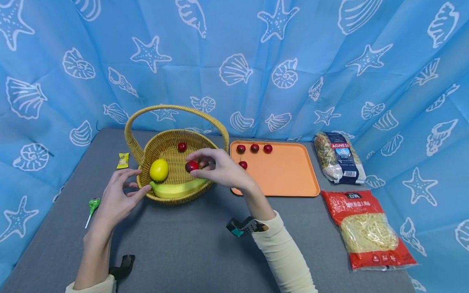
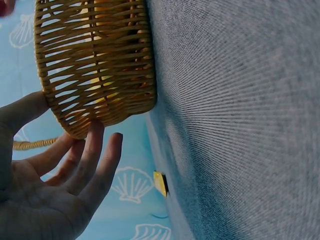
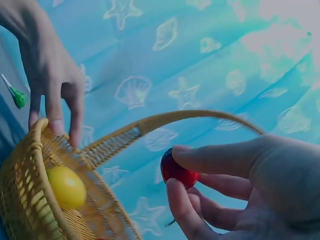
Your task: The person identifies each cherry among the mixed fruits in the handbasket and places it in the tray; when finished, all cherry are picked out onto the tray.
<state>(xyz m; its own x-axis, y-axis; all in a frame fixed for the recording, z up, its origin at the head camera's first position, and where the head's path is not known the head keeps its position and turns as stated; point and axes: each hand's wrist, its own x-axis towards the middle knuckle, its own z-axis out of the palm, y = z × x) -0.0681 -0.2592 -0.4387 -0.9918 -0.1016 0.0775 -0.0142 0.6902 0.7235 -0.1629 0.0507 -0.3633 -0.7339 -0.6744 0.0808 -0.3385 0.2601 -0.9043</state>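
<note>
A wicker basket with a tall arched handle stands on the grey table. Inside it lie a yellow lemon, a banana along the near side and a red cherry toward the back. My left hand holds the basket's left rim, with thumb and fingertips on the weave. Over the basket's right half, my right hand pinches a dark red cherry between thumb and fingers. In the right wrist view this cherry is held above the rim.
An orange tray right of the basket bears several cherries. Farther right lie an Agnesi pasta bag and a red noodle bag. A yellow wrapped candy and green lollipop lie left. A blue shell-print curtain hangs behind.
</note>
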